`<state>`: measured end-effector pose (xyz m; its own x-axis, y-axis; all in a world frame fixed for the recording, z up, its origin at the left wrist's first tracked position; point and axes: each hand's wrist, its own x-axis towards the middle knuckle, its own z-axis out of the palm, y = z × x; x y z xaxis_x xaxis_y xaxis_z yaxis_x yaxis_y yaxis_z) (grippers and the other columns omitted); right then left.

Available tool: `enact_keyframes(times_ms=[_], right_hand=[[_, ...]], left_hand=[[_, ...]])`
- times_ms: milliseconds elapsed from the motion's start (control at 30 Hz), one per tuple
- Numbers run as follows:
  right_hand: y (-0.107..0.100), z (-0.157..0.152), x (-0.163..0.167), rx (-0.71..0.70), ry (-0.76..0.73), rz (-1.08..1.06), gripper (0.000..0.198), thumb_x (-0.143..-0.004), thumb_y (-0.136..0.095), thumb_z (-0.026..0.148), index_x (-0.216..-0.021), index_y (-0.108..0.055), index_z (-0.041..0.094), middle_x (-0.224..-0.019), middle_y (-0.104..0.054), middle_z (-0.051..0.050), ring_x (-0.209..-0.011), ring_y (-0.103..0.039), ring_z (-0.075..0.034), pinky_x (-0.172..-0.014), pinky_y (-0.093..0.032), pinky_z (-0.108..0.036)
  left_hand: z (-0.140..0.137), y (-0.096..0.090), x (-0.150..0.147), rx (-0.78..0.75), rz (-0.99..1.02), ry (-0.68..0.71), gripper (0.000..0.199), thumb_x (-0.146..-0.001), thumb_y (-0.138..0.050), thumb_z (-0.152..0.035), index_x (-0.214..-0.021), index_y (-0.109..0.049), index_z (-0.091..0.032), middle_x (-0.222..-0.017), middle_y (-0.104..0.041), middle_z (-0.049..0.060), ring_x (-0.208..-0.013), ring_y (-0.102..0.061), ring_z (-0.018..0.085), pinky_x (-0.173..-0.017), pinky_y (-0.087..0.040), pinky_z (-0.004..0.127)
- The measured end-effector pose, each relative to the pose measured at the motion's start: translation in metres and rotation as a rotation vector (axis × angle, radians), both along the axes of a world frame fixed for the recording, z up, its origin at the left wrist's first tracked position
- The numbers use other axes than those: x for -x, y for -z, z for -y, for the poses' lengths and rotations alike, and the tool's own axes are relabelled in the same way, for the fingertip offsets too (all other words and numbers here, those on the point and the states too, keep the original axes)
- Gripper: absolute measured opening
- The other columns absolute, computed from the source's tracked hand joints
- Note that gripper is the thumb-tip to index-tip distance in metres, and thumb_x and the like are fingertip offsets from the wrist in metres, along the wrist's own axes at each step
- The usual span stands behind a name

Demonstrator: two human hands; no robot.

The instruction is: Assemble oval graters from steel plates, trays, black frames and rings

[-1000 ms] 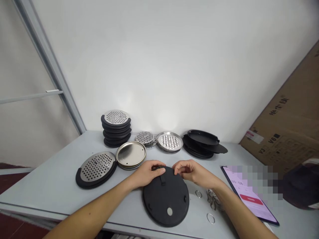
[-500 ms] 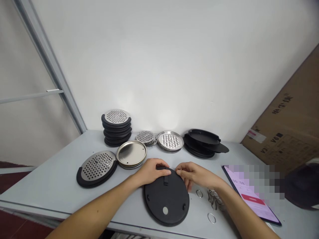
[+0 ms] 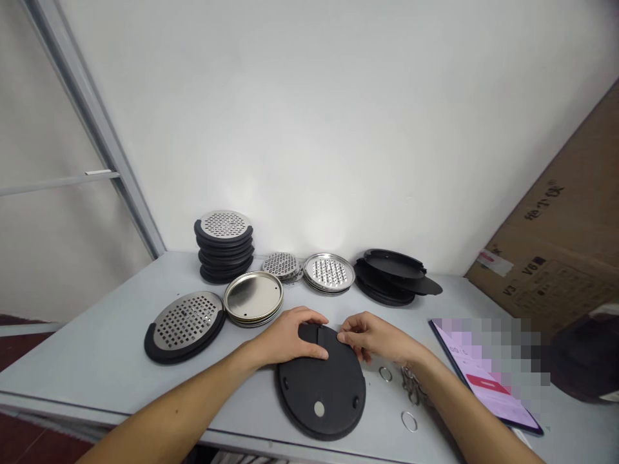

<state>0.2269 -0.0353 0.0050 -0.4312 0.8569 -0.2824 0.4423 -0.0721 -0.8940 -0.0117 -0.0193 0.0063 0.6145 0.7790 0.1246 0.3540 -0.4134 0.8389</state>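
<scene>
A black round disc [image 3: 322,380] lies face down or tilted near the table's front edge, with a pale round spot low on its face and small black feet at its sides. A short black strap [image 3: 320,334] runs near its top. My left hand [image 3: 290,335] grips the disc's upper left rim, thumb on its face over the strap's lower part. At the upper right rim, my right hand [image 3: 370,336] has thumb and forefinger pinched together; what is between them is hidden. Loose metal rings [image 3: 409,421] lie to the right, several more clustered under my right forearm.
Behind stand a stack of black-rimmed grater discs [image 3: 224,225], metal lids [image 3: 254,295], small perforated discs [image 3: 280,265], grater plates [image 3: 329,271] and black trays [image 3: 393,265]. Another grater disc [image 3: 186,322] lies left. A tablet [image 3: 478,380] and cardboard box [image 3: 546,232] are at right.
My left thumb has slid down from the disc's top edge onto its face, over the strap. My right hand stays pinched at the upper right rim. The view has shifted slightly.
</scene>
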Motion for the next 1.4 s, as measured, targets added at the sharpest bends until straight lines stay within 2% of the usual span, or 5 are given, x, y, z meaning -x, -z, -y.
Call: enact_keyframes(times_ms=[133, 367, 833, 1133, 1400], right_hand=[[0.002, -0.001, -0.001, -0.040, -0.018, 0.054, 0.036, -0.082, -0.061, 0.048, -0.076, -0.067, 0.013, -0.055, -0.055, 0.001, -0.049, -0.049, -0.010, -0.044, -0.035, -0.021], [0.005, -0.003, 0.001, -0.119, 0.018, 0.033, 0.031, -0.080, -0.064, 0.044, -0.083, -0.068, 0.014, -0.064, -0.061, -0.001, -0.054, -0.053, -0.012, -0.053, -0.042, -0.024], [0.003, 0.000, 0.015, -0.228, 0.081, 0.033, 0.027, -0.082, -0.061, 0.040, -0.088, -0.070, 0.015, -0.059, -0.057, 0.001, -0.048, -0.045, -0.010, -0.047, -0.036, -0.022], [0.001, 0.000, 0.020, -0.305, 0.070, 0.056, 0.027, -0.085, -0.057, 0.038, -0.088, -0.072, 0.016, -0.065, -0.060, -0.001, -0.049, -0.041, -0.009, -0.047, -0.034, -0.022], [-0.002, 0.002, 0.015, -0.269, 0.015, 0.068, 0.026, -0.085, -0.057, 0.036, -0.088, -0.073, 0.016, -0.068, -0.059, -0.001, -0.052, -0.044, -0.010, -0.046, -0.034, -0.021]], left_hand=[[0.000, 0.001, 0.001, -0.043, 0.005, 0.004, 0.048, -0.067, -0.080, -0.037, -0.111, -0.068, -0.023, -0.113, -0.065, 0.006, -0.103, -0.059, 0.022, -0.092, -0.046, 0.032], [0.000, 0.000, 0.000, -0.104, -0.016, 0.035, 0.037, -0.070, -0.078, -0.034, -0.105, -0.070, -0.024, -0.108, -0.066, 0.004, -0.100, -0.060, 0.021, -0.092, -0.045, 0.031], [0.002, 0.005, -0.001, -0.071, 0.036, -0.012, 0.043, -0.069, -0.079, -0.032, -0.109, -0.068, -0.024, -0.109, -0.067, 0.005, -0.100, -0.061, 0.021, -0.092, -0.047, 0.032], [0.004, 0.005, -0.001, -0.107, 0.018, -0.033, 0.041, -0.072, -0.077, -0.033, -0.110, -0.067, -0.024, -0.109, -0.066, 0.005, -0.102, -0.060, 0.021, -0.093, -0.045, 0.031], [0.004, 0.003, -0.001, -0.182, -0.004, -0.024, 0.034, -0.073, -0.077, -0.033, -0.105, -0.069, -0.023, -0.106, -0.066, 0.004, -0.099, -0.060, 0.019, -0.091, -0.045, 0.029]])
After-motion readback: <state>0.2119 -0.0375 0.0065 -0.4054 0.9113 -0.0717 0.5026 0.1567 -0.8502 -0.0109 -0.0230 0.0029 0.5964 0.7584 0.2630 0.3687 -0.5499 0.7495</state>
